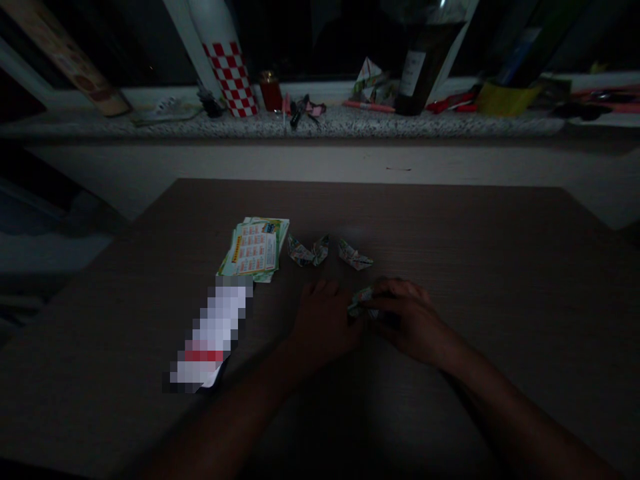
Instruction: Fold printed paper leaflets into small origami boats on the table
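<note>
Between my two hands, low over the table, is a small piece of folded printed paper (361, 298), green and white. My left hand (327, 320) has its fingers closed at the paper's left side. From the right, my right hand (407, 317) pinches the same paper, its fingers covering much of it. Just beyond my hands stand small folded paper shapes with pointed ends: two folded paper pieces (309, 252) close together and a folded paper boat (355, 256) to their right. A stack of printed paper slips (255, 248) lies to the left.
A phone (215, 333) with a blurred bright screen lies left of my forearm. Behind the table (450, 220), a granite windowsill (360, 123) holds a red-and-white checkered bottle (233, 77), a red jar (271, 92), a dark bottle (419, 70) and a yellow container (509, 99). The light is dim.
</note>
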Demonstrator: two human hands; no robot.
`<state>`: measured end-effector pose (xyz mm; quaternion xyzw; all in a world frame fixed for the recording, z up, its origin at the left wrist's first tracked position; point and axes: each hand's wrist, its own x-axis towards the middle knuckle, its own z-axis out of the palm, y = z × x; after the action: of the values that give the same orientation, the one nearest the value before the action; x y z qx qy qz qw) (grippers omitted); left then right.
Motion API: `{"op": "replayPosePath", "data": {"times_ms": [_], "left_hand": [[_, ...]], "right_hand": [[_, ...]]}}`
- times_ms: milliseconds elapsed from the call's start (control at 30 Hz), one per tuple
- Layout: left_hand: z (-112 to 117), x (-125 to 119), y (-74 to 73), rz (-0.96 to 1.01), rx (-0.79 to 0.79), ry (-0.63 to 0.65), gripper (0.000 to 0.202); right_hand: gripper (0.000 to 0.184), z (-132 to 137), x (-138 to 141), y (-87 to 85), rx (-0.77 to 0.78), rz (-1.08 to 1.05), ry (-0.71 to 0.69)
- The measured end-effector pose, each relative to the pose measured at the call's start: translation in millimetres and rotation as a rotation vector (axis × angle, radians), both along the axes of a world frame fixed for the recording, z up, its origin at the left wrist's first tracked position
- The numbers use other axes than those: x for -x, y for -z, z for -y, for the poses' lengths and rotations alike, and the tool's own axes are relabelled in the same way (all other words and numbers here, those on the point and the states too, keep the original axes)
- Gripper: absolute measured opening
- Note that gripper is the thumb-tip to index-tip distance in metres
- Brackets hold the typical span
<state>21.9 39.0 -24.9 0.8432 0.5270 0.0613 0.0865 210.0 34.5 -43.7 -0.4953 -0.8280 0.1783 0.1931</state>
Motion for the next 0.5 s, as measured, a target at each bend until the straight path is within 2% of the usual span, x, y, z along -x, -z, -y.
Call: {"op": "replayPosePath", "data": {"times_ms": [267, 500], "left_hand": [[1.1, -1.1, 0.6, -0.016, -0.013, -0.023, 0.036], [-4.7, 8.7, -2.0, -0.010, 0.014, -0.010, 0.029]], "right_hand": [[0.035, 0.1, 0.2, 1.6, 0.007, -0.004, 0.000], [0.038, 0.0, -2.4, 4.4, 0.002, -0.011, -0.010]]}}
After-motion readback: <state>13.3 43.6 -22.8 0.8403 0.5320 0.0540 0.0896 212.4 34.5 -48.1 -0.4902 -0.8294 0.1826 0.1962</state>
